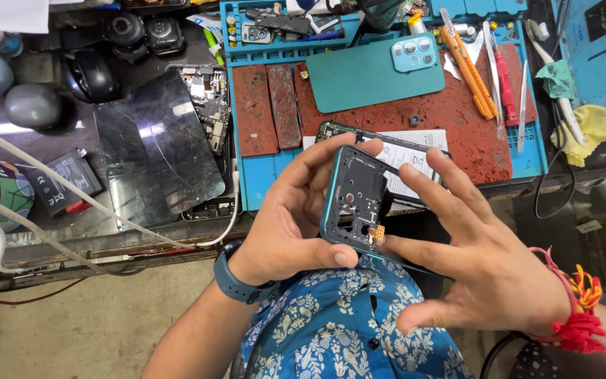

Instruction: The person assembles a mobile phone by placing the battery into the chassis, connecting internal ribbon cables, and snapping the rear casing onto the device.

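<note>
Your left hand (285,217) is bare, and just behind it a dark blue-grey watch band (235,279) wraps your wrist. Across from the band, your right hand (478,260) is bare too; its wrist carries a red thread (575,319) with orange and yellow strands, knotted into a frayed tuft. Right of the band, your shirt (338,323) is blue with white flowers and dark buttons.

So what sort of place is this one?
Most likely a phone repair bench: a teal phone frame with bare black insides held in both hands, a detached teal back cover on a blue work mat, and orange pry tools.
</note>
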